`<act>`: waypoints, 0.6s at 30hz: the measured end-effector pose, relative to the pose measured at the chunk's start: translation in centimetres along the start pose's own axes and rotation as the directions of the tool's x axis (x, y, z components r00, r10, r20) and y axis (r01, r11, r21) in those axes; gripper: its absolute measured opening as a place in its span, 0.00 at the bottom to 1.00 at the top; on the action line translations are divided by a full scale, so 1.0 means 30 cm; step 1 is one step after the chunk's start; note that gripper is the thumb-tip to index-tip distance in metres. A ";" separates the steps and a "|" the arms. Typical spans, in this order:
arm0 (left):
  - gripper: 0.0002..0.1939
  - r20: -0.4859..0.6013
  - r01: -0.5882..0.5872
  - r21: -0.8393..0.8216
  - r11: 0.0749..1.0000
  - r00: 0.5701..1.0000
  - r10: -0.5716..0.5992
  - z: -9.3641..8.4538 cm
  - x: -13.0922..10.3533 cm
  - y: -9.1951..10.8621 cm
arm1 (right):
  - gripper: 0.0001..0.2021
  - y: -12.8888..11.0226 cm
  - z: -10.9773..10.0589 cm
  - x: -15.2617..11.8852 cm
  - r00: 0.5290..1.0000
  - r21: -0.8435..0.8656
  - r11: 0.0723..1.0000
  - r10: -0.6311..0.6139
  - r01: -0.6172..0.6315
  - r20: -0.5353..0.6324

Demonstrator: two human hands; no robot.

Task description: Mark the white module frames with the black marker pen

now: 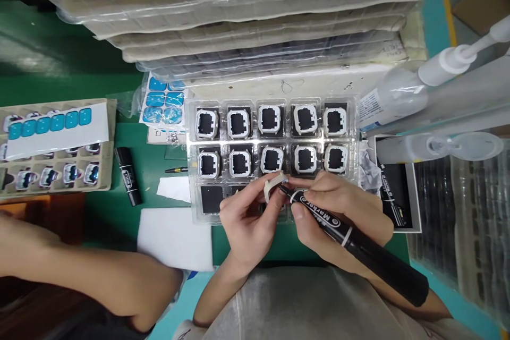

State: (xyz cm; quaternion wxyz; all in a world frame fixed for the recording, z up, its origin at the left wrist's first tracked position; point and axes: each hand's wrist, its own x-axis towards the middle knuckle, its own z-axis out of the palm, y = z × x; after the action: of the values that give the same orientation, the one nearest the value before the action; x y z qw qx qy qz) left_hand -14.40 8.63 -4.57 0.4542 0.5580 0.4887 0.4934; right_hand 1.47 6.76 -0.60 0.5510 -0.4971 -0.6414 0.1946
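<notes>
My left hand (249, 223) pinches a small white watch-case frame (274, 185) between thumb and fingers, tilted up on its edge. My right hand (338, 212) grips a thick black marker (358, 249), its cap end pointing down to the right. The marker's tip meets the inner side of the frame, though the exact contact is hidden by fingers. Beneath both hands lies a clear plastic tray (274, 142). Two rows of its pockets hold similar white frames (239, 123) over black pads, and the nearest row shows a bare black pad (212, 200).
Stacked trays (255, 21) rise behind. Bottles (398, 90) and an open box (416, 196) stand right. Leftward are another marker (128, 176), a white cloth (175, 236), blue stickers (163, 100) and a beige parts tray (105, 164). A co-worker's arm (99, 271) reaches in at lower left.
</notes>
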 end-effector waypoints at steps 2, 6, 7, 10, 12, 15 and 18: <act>0.16 0.012 -0.004 0.006 1.000 1.000 0.004 -0.001 0.001 0.002 | 0.12 0.001 -0.003 -0.001 1.000 -0.007 1.000 0.005 -0.005 0.004; 0.15 0.023 -0.014 0.016 1.000 1.000 0.013 -0.003 0.001 0.006 | 0.12 0.001 -0.008 -0.005 1.000 -0.015 1.000 -0.001 0.001 0.012; 0.15 0.022 -0.015 0.019 1.000 1.000 0.015 -0.003 0.001 0.007 | 0.12 0.001 -0.009 -0.006 1.000 -0.014 1.000 -0.001 0.001 0.018; 0.13 0.017 -0.014 0.040 0.999 1.000 0.014 -0.003 0.000 0.008 | 0.13 0.000 -0.011 -0.005 0.999 -0.009 1.000 0.017 -0.017 0.034; 0.12 0.014 -0.010 0.058 0.998 1.000 0.010 -0.004 0.001 0.009 | 0.13 0.000 -0.010 -0.004 0.999 0.000 1.000 0.028 -0.028 0.034; 0.12 0.018 -0.015 0.062 0.998 1.000 0.014 -0.004 0.000 0.006 | 0.13 0.002 -0.004 -0.003 1.000 0.002 1.000 0.020 -0.020 0.014; 0.13 0.023 -0.018 0.054 0.998 1.000 0.017 -0.005 -0.001 0.002 | 0.13 0.003 0.000 -0.004 1.000 0.004 1.000 0.007 -0.007 -0.004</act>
State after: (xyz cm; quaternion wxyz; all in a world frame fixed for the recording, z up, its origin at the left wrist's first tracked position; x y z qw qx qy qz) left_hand -14.53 8.58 -4.51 0.4402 0.5798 0.4919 0.4776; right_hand 1.51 6.71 -0.73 0.5527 -0.4985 -0.6382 0.1967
